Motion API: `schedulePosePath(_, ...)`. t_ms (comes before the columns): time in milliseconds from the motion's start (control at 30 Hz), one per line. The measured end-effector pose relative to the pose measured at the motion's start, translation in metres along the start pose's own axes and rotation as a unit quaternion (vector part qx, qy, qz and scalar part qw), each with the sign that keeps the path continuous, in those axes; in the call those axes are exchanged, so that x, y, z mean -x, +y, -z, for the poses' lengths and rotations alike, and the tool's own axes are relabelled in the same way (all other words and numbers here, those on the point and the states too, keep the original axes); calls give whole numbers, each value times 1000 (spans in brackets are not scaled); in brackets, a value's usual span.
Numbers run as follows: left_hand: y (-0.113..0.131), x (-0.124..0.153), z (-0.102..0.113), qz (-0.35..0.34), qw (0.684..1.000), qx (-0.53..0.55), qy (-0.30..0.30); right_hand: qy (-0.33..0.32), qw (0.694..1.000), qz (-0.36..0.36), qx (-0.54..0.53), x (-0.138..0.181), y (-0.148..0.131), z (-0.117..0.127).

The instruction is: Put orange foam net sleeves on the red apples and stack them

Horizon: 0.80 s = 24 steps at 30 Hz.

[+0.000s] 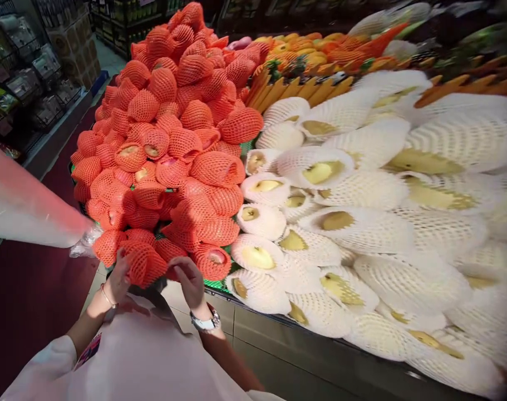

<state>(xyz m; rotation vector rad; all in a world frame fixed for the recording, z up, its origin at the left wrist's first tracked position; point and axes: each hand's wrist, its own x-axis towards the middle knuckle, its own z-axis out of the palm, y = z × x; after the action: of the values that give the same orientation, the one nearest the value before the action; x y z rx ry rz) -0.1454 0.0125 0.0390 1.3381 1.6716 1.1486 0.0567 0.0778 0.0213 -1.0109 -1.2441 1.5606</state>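
Note:
Close to my body, at the front edge of the display, is a fruit in a red foam net (146,264). My left hand (118,278) grips its left side, the fingers partly hidden by the net. With thumb and fingers closed together, my right hand (189,283) pinches at the net's right edge. The fruit inside is covered. Just right of it, an apple-like fruit in a red foam net (212,262) shows through its opening. Behind both hands rises a heap of red-netted fruit (170,133).
Pale fruit in white foam nets (259,256) fills the display to the right. A small wooden-coloured fence (299,92) and orange fruit (307,47) are behind. A large roll of clear plastic bags (32,203) juts in from the left. Shelves (23,72) stand at the far left.

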Motion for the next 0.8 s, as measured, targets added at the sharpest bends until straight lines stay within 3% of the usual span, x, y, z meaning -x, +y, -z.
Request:
schedulePosePath(100,-5,-17,27,-78,994,-4,-82,82,996,17,-16,12,10,-14)
schedulePosePath(200,-16,-36,52,-146,977,-9,-154,217,972,86,-17,22,17,-35)
schedulePosePath(267,-26,-48,68,-203,953,-2,-226,328,936,126,-4,28,28,-51)
schedulePosePath(333,-37,-61,86,-273,907,4,-320,458,878,134,32,38,48,-67)
schedulePosePath(433,-58,-77,112,-364,828,-17,-426,639,759,57,113,67,94,-99)
schedulePosePath(567,-91,-89,145,-406,772,-35,-488,770,620,-43,145,134,161,-167)
schedulePosePath(700,-122,-97,168,-359,775,-38,-518,804,537,-191,170,206,211,-251)
schedulePosePath(800,-139,-96,175,-341,750,-44,-565,787,512,-302,164,237,240,-308)
